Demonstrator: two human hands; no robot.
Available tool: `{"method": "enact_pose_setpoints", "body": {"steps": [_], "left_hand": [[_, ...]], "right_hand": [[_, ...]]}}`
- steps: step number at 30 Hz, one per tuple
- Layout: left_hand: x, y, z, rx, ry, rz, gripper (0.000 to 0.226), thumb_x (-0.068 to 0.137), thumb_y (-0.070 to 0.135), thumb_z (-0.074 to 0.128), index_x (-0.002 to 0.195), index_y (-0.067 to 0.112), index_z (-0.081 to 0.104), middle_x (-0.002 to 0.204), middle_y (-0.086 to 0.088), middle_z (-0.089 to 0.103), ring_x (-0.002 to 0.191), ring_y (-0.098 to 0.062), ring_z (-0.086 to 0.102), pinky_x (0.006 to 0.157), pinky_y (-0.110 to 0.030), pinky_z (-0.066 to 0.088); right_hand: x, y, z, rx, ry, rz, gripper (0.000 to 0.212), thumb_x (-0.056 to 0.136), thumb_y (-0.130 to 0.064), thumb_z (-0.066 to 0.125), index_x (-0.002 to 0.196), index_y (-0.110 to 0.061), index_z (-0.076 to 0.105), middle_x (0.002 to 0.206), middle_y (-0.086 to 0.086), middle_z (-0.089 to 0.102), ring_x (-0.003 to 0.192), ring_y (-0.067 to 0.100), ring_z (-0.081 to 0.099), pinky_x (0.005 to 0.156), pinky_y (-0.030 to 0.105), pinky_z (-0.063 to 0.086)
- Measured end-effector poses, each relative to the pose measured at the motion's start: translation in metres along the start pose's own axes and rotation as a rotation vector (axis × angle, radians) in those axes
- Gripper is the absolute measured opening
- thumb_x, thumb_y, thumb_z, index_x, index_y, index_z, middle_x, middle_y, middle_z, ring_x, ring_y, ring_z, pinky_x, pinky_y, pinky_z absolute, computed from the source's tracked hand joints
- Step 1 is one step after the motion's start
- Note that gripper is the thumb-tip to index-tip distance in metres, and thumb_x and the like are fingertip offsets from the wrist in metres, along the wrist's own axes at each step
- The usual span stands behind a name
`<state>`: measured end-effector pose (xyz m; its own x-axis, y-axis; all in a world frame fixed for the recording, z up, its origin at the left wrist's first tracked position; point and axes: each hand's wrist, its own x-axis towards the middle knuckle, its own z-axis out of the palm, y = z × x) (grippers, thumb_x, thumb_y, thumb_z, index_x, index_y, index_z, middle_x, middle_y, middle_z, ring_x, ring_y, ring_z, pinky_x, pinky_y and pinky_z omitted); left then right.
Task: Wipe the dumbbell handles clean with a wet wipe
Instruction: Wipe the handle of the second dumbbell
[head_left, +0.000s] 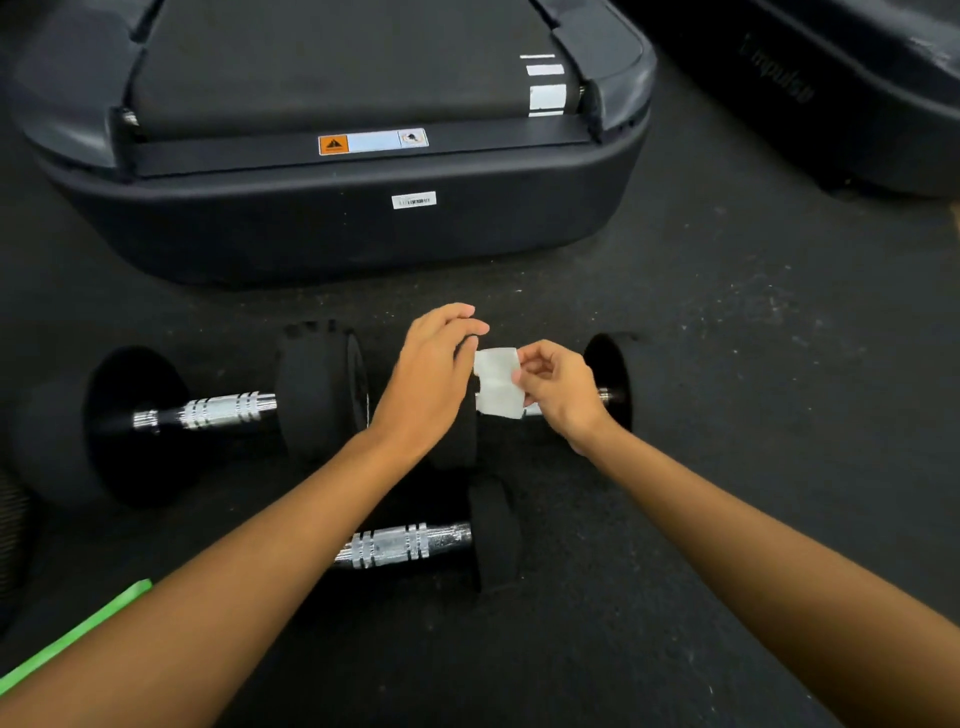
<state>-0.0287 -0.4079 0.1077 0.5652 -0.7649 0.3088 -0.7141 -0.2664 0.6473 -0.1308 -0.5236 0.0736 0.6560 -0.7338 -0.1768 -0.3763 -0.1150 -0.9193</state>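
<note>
One wet wipe (497, 383) — in right hand (558, 389)

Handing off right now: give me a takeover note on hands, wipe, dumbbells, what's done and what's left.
Right hand pinches the wet wipe by its right edge.
Left hand is at the wipe's left edge; its grip is hidden.
The wipe is held over the right dumbbell, whose handle the hands hide.
Left dumbbell and near dumbbell lie on the floor, no hand on them.
Done: wipe in hand.
Left: wipe all three handles; none shows wipe contact.
</note>
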Motion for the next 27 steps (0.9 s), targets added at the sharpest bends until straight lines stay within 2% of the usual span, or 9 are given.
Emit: {"method": "enact_pose_setpoints", "body": {"steps": [2, 5, 11, 13, 16, 18, 20, 23, 27], "left_hand": [[-0.002, -0.005, 0.006, 0.055, -0.034, 0.005, 0.031, 0.099, 0.013, 0.04, 0.126, 0.01, 0.055, 0.138, -0.001, 0.046, 0.132, -0.011, 0.032, 0.097, 0.005, 0.005], [-0.006, -0.011, 0.017, 0.145, -0.106, -0.025, 0.038, 0.102, 0.018, 0.03, 0.137, 0.008, 0.042, 0.146, -0.004, 0.036, 0.139, -0.014, 0.023, 0.109, -0.012, 0.001], [-0.013, -0.021, 0.029, 0.175, -0.169, -0.069, 0.041, 0.103, 0.017, 0.027, 0.142, 0.005, 0.034, 0.149, -0.009, 0.033, 0.141, -0.017, 0.02, 0.114, -0.022, 0.001], [-0.013, -0.021, 0.031, 0.164, -0.154, -0.063, 0.041, 0.102, 0.017, 0.029, 0.14, 0.004, 0.035, 0.147, -0.01, 0.035, 0.141, -0.018, 0.022, 0.114, -0.023, 0.002], [-0.013, -0.021, 0.032, 0.161, -0.142, -0.054, 0.04, 0.102, 0.016, 0.029, 0.14, 0.003, 0.036, 0.146, -0.011, 0.037, 0.14, -0.019, 0.023, 0.114, -0.023, 0.003], [-0.013, -0.023, 0.033, 0.154, -0.121, -0.044, 0.04, 0.102, 0.016, 0.03, 0.139, 0.003, 0.037, 0.145, -0.011, 0.038, 0.14, -0.019, 0.025, 0.114, -0.023, 0.003], [-0.013, -0.025, 0.034, 0.151, -0.1, -0.039, 0.039, 0.102, 0.017, 0.032, 0.138, 0.003, 0.039, 0.144, -0.011, 0.04, 0.139, -0.019, 0.027, 0.114, -0.023, 0.004], [-0.013, -0.028, 0.037, 0.153, -0.083, -0.031, 0.039, 0.101, 0.017, 0.034, 0.137, 0.003, 0.041, 0.143, -0.011, 0.042, 0.138, -0.019, 0.029, 0.114, -0.024, 0.007], [-0.015, -0.03, 0.039, 0.149, -0.055, -0.022, 0.038, 0.101, 0.016, 0.035, 0.135, 0.002, 0.044, 0.14, -0.012, 0.045, 0.136, -0.021, 0.033, 0.115, -0.027, 0.011]], "right_hand": [[0.0, 0.004, 0.004, -0.11, 0.029, -0.046, 0.011, 0.091, -0.001, 0.054, 0.095, -0.01, 0.057, 0.076, -0.005, 0.053, 0.07, 0.006, 0.052, 0.06, 0.016, 0.048], [0.0, 0.012, 0.007, -0.245, 0.067, -0.119, 0.015, 0.091, 0.001, 0.051, 0.1, -0.01, 0.055, 0.075, -0.008, 0.048, 0.064, 0.004, 0.046, 0.058, 0.012, 0.04], [-0.009, 0.025, 0.023, -0.441, 0.078, -0.301, 0.022, 0.094, -0.002, 0.043, 0.113, -0.013, 0.046, 0.097, 0.004, 0.05, 0.077, 0.017, 0.051, 0.063, 0.031, 0.045], [-0.008, 0.028, 0.026, -0.537, 0.12, -0.348, 0.02, 0.092, 0.001, 0.045, 0.108, -0.009, 0.051, 0.098, 0.008, 0.052, 0.078, 0.023, 0.051, 0.064, 0.037, 0.046], [-0.003, 0.036, 0.029, -0.78, 0.239, -0.493, 0.016, 0.077, 0.005, 0.064, 0.087, -0.008, 0.064, 0.083, 0.007, 0.059, 0.073, 0.026, 0.05, 0.057, 0.038, 0.047], [-0.003, 0.041, 0.029, -0.835, 0.272, -0.516, 0.014, 0.076, -0.001, 0.068, 0.086, -0.011, 0.068, 0.096, 0.006, 0.063, 0.083, 0.027, 0.052, 0.065, 0.037, 0.048], [-0.005, 0.047, 0.026, -0.848, 0.255, -0.547, 0.012, 0.085, -0.012, 0.061, 0.095, -0.011, 0.068, 0.116, 0.006, 0.059, 0.101, 0.027, 0.048, 0.083, 0.038, 0.044], [-0.007, 0.058, 0.026, -0.953, 0.161, -0.639, 0.031, 0.093, -0.025, 0.045, 0.112, -0.01, 0.063, 0.118, 0.005, 0.061, 0.111, 0.026, 0.047, 0.103, 0.042, 0.031], [0.001, 0.061, 0.029, -0.988, 0.017, -0.717, 0.034, 0.093, -0.019, 0.044, 0.121, -0.005, 0.058, 0.109, 0.008, 0.064, 0.099, 0.025, 0.058, 0.097, 0.036, 0.036]]}}
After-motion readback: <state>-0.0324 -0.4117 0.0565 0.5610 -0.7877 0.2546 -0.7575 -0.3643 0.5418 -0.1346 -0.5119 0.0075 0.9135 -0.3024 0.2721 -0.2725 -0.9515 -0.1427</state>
